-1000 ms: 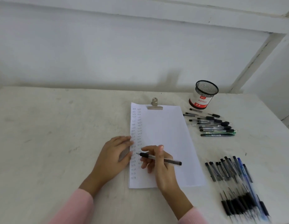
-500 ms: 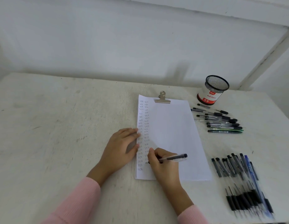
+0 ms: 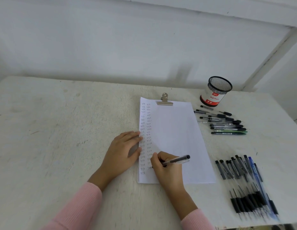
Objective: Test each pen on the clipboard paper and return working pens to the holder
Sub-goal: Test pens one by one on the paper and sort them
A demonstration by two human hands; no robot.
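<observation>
right hand (image 3: 167, 168) grips pen (image 3: 176, 160), tip apparently on paper (image 3: 176, 138) near its lower left corner | left hand (image 3: 122, 150) flat, fingers straight, on paper's left edge | holder (image 3: 215, 92) at surface's (image 3: 61, 130) far right corner

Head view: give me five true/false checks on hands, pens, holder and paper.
1. The right hand holds a pen with its tip on the paper. True.
2. The left hand hangs in the air. False: it rests flat at the paper's left edge.
3. Pens stand in the mesh holder. False: none sticks out of it.
4. Two groups of pens lie to the right of the paper, a far group and a near group. True.
5. The writing fills the paper's right half. False: the test marks run in two columns down its left side.
</observation>
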